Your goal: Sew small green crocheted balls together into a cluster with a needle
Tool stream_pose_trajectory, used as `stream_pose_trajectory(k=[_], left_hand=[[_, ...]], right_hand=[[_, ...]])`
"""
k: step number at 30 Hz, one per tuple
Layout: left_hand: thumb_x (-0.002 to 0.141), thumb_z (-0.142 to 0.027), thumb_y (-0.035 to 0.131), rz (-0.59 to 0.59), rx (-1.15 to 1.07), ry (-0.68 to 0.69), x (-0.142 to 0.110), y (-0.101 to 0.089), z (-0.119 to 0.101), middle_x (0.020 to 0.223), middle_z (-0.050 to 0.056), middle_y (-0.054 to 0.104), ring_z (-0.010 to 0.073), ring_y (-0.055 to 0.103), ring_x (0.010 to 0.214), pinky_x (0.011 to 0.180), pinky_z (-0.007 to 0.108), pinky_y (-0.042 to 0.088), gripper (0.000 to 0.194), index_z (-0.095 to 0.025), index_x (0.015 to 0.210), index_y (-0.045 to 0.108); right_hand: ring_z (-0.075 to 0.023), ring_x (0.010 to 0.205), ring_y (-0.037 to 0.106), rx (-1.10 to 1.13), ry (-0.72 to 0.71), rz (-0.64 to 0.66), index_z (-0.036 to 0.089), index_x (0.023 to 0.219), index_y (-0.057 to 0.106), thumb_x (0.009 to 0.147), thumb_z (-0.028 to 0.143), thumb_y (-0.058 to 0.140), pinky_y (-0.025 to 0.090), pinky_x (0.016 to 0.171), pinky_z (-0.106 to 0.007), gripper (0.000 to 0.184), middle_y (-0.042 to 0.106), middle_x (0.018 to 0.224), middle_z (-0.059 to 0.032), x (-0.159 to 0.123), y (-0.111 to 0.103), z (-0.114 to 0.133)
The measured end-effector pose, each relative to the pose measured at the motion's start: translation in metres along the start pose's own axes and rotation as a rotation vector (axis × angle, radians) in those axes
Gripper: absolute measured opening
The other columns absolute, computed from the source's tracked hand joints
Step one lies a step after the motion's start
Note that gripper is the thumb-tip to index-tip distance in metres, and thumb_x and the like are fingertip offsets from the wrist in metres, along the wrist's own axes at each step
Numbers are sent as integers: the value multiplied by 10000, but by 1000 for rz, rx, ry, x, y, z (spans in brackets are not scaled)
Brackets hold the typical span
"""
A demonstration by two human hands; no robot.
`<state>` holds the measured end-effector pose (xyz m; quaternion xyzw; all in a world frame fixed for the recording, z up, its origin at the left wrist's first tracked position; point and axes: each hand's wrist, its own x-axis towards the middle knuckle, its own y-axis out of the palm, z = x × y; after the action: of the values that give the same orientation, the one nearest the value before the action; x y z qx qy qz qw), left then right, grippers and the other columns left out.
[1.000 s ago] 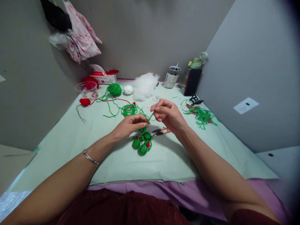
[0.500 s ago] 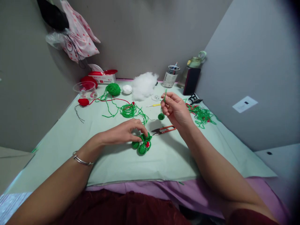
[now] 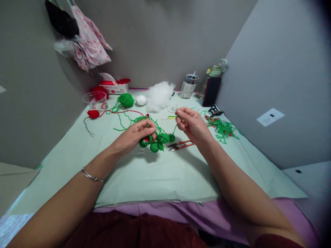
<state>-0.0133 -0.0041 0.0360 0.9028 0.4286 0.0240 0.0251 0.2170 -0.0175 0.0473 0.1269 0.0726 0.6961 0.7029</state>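
Observation:
My left hand is closed on a green crocheted piece, a cluster of round and leaf-like parts with a bit of red and white, held just above the table. Between the thumb and fingers of my right hand is a green yarn tail. From it hangs a small green crocheted ball, close to the right side of the cluster. A thin, pale sliver stands up at my right fingertips, too fine to name. Below them lie orange-handled thread snips.
Behind my hands lie a yellow-handled crochet hook, white stuffing, a green yarn ball and a clear tub. Tangled scraps lie right, near a phone, bottle and pen jar.
My left hand has picked the green crocheted piece up off the table. My right hand has come slightly lower, bringing the hanging ball down and left beside the piece.

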Motion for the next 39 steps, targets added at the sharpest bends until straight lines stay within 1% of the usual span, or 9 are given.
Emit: stream_pose_trajectory(k=[5,10,14,17,21,24,28,35,39], left_hand=[[843,-355,763,-117,-224,-31,5,-1,10,936,46,757,128,672,755,632,222,459,249,-181,997,675],[818,-304,803,-180,-269,-18,8,-2,17,1024,50,787,130,690,823,709,229,504,251,-195,1021,706],[811,-301,814,-174,-282,-3,9,-4,20,1063,53,788,141,702,888,757,237,517,287,-203,1064,719],[817,-320,809,-173,-263,2,9,-2,20,1071,60,789,155,706,925,796,254,522,304,-203,1085,724],[830,-344,794,-184,-245,-2,8,1,19,1051,65,792,167,710,942,856,284,524,283,-194,1063,734],[829,-342,797,-195,-233,-12,8,1,18,1020,59,792,155,708,909,823,268,520,272,-190,1046,734],[807,-301,816,-192,-232,0,8,1,19,1015,55,786,150,700,897,785,258,516,292,-190,1063,729],[807,-236,801,-164,-158,68,9,0,23,1172,85,752,222,666,1146,924,322,524,389,-218,1185,713],[816,-239,790,-167,-107,92,8,0,24,1196,91,748,242,658,1184,950,339,524,417,-224,1222,700]], right_hand=[[-45,459,477,-43,55,83,167,803,646,689,424,888,306,425,-176,371,663,624,23,-1,-1,-4],[-60,522,518,-75,62,116,167,803,682,696,419,885,391,487,-198,341,682,673,9,0,-1,-9],[-71,555,528,-120,65,118,164,765,705,665,414,904,413,524,-217,335,666,670,6,-2,3,-9],[-73,554,522,-160,54,126,163,762,717,682,398,897,408,537,-226,306,649,652,12,-4,5,-9],[-82,584,523,-181,-29,161,173,814,735,728,373,874,414,570,-239,258,635,665,21,-5,5,-11],[-84,589,500,-210,-65,165,175,818,742,738,369,866,401,570,-244,244,624,670,21,-6,6,-12],[-84,586,453,-294,-81,99,174,792,758,705,396,882,364,537,-241,268,597,655,21,-8,7,-9],[-102,603,531,-280,-128,125,192,835,763,740,400,859,465,593,-270,248,673,751,-4,-10,10,-9],[-113,628,578,-247,-146,127,191,851,744,721,391,872,493,604,-269,271,668,736,4,-9,11,-9]])
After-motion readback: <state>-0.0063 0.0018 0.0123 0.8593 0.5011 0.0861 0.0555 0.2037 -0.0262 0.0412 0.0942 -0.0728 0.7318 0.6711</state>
